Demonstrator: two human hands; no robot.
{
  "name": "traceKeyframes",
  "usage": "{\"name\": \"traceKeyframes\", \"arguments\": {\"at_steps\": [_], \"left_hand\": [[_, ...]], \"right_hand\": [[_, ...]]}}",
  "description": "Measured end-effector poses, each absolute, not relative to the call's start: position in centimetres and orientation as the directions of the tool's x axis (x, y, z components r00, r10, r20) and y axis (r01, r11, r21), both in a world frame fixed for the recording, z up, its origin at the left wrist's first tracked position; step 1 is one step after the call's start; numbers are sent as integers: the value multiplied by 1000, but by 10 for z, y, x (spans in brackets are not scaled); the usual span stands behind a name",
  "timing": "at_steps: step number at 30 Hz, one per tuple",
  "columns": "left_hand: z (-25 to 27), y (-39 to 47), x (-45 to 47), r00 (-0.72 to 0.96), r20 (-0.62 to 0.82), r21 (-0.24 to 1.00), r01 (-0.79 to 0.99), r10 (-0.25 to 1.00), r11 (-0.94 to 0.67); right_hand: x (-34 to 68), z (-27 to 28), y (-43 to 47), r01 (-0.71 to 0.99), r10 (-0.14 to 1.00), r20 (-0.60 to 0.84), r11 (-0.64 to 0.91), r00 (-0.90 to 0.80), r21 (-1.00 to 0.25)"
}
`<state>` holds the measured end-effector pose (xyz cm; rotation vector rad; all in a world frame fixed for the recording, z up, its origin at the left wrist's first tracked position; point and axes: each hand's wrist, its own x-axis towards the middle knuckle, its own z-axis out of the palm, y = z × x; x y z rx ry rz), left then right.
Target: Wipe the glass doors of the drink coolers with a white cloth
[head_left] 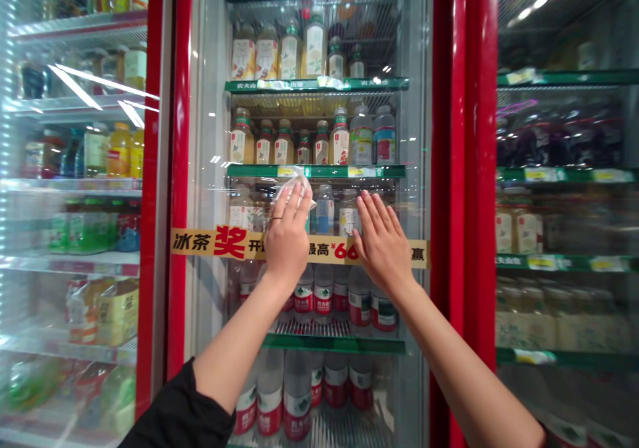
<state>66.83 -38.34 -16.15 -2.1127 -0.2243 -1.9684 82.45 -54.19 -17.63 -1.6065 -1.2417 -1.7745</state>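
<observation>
My left hand (288,235) presses a crumpled white cloth (301,180) against the glass door (210,128) of a drinks fridge. The fingers lie over the cloth, whose edges stick out above and to the right of them. A dark ring shows on one finger. To the right, my right hand (383,238) rests flat on the same glass with its fingers stretched out, holding nothing. Both hands overlap a gold sticker strip (322,253) that runs across the door and hide parts of its red and black lettering.
Behind the glass, green-edged shelves (339,345) hold several bottled drinks (315,48). Red door frames (182,102) stand on both sides. More fridges with stocked shelves flank this one, with bagged drinks (117,311) at the left and dark bottles (564,135) at the right.
</observation>
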Motion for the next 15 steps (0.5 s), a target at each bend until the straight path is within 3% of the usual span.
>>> {"name": "traceKeyframes", "arguments": {"at_steps": [6, 10, 15], "left_hand": [[-135, -411, 694, 198, 964, -227, 257, -179, -939], [-122, -393, 681, 157, 973, -206, 245, -171, -947], [-162, -392, 676, 99, 986, -154, 260, -133, -953]], "right_hand": [[822, -178, -539, 811, 230, 950, -502, -210, 301], [822, -177, -541, 820, 244, 950, -490, -196, 295], [820, -178, -541, 824, 255, 950, -489, -179, 286]]}}
